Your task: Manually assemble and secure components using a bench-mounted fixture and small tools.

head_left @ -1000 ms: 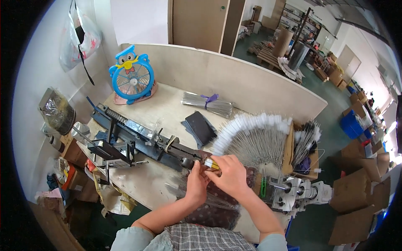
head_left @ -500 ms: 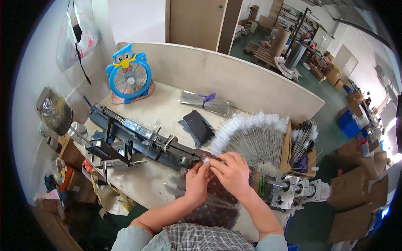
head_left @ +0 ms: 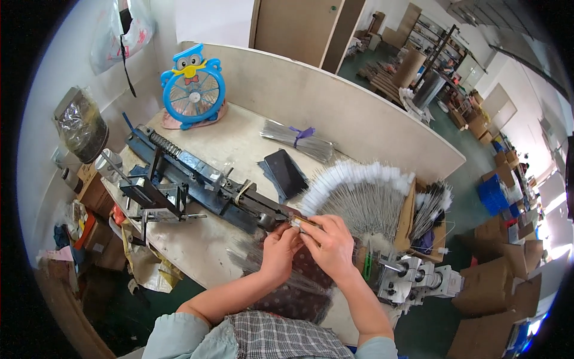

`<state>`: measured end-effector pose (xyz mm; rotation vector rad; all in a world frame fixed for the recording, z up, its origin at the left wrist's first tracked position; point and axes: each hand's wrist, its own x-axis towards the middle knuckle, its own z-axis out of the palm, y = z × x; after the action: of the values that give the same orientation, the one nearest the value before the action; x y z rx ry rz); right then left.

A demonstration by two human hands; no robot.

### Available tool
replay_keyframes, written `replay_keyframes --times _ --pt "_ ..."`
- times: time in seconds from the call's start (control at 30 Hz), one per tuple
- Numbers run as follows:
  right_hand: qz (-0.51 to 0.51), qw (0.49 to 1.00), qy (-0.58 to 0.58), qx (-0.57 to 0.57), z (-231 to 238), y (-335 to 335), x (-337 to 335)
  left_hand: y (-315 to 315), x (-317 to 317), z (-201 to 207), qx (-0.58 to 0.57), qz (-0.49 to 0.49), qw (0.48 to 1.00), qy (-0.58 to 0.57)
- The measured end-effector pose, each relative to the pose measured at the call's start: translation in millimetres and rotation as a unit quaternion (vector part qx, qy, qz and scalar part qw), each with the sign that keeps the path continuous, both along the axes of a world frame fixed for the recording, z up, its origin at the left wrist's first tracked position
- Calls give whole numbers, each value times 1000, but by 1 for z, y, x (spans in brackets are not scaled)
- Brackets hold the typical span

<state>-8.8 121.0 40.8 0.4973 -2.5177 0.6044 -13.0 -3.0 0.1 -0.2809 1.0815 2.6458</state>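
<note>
Both my hands meet at the near right end of a long dark metal bench device (head_left: 197,173) with a spring and a rail. My left hand (head_left: 278,256) is closed in a pinch by a small white piece (head_left: 295,223) at the device's tip. My right hand (head_left: 330,244) is also pinched, with a thin yellowish strip (head_left: 308,222) showing along its fingers. Fingers cover most of what they grip. Beneath the hands lies a dark dotted cloth (head_left: 299,302) with loose thin wires (head_left: 245,258) on it. A fan of wires with white tufted ends (head_left: 353,185) spreads beyond my right hand.
A dark phone (head_left: 284,173) and a purple-tied wire bundle (head_left: 299,140) lie farther back, near a blue toy-shaped fan (head_left: 194,96). At right stand a silver metal mechanism (head_left: 412,278), green-handled snips (head_left: 368,265) and a cardboard box (head_left: 406,224). A low partition (head_left: 335,99) edges the table.
The whole view has shifted slightly. My hands stay pinched together at the device's tip, and the yellowish strip by my right fingers now shows more clearly.
</note>
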Motion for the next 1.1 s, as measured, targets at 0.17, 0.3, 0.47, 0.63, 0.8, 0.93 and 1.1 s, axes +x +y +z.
replay_keyframes --times 0.17,0.3,0.47,0.63,0.8,0.93,1.1 --pt "5 999 -4 -31 -1 -1 -1 1 0 -2 80 15 995 -53" --pt "-30 998 9 -53 -3 -13 2 -1 0 -1 82 24 996 -40" --pt "-62 997 46 -31 -4 -6 6 7 0 12 20 31 998 -46" --pt "-59 997 42 -10 -8 -1 7 4 1 15 22 23 999 -22" --pt "-55 997 35 -30 -5 -3 6 2 -1 3 25 4 1000 -3" --pt "-45 997 45 -36 -1 -6 3 2 0 6 62 24 997 -33" --pt "-37 998 34 -30 -3 -10 1 -1 0 -1 78 20 996 -46"
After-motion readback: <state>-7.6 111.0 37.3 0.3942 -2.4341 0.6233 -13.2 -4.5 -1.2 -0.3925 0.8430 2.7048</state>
